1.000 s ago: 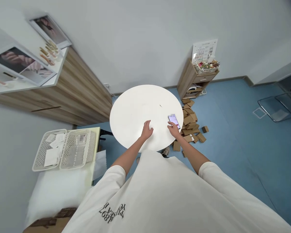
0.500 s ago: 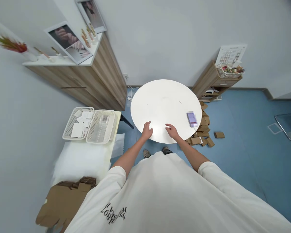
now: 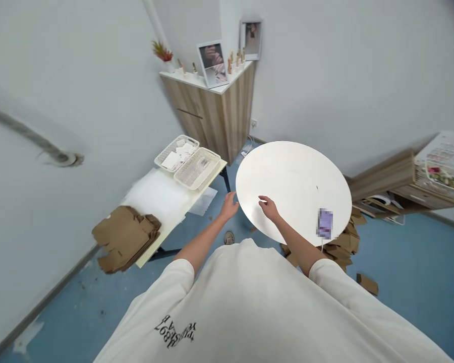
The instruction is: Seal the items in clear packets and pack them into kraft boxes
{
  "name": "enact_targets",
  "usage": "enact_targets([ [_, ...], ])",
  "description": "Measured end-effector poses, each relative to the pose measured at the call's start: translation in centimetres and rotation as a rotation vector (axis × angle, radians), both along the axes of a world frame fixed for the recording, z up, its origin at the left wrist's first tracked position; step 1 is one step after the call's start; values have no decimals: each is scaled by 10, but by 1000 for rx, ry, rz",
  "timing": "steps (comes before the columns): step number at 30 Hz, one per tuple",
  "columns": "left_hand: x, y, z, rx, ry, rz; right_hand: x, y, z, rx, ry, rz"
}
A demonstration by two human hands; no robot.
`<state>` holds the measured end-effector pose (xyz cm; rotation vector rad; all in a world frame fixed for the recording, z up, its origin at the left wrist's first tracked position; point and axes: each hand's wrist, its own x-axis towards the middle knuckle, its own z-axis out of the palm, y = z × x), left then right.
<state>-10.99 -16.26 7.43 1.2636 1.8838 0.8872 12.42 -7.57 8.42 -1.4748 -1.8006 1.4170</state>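
Head view: nothing in left grip (image 3: 229, 206) or right grip (image 3: 269, 207), both a bit wide; phone (image 3: 325, 223) flat on tabletop (image 3: 287, 171), maybe to charge.

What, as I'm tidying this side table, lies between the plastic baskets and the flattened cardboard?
A pile of white sheet-like material lies on the side table between the plastic baskets and flattened cardboard, in the head view.

Gap between round table (image 3: 287, 176) and side table (image 3: 166, 234); baskets (image 3: 187, 161) beyond.

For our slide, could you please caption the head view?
Bare left hand and right hand near a round white table.
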Motion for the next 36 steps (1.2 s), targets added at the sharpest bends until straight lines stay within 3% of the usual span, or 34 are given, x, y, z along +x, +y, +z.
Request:
enact_targets([
  [8,-11,-70,-10,-14,35,200,-34,-19,-10,-26,26,210],
  [17,-44,-82,-2,-14,7,278,-86,-11,-3,6,19,308],
  [23,-94,-58,-7,7,2,243,-139,8,0,18,-13,289],
  [31,-195,6,-4,145,106,146,-236,53,-1,76,-47,245],
  [36,-252,41,-2,121,175,63,-304,82,2,115,-80,246],
])
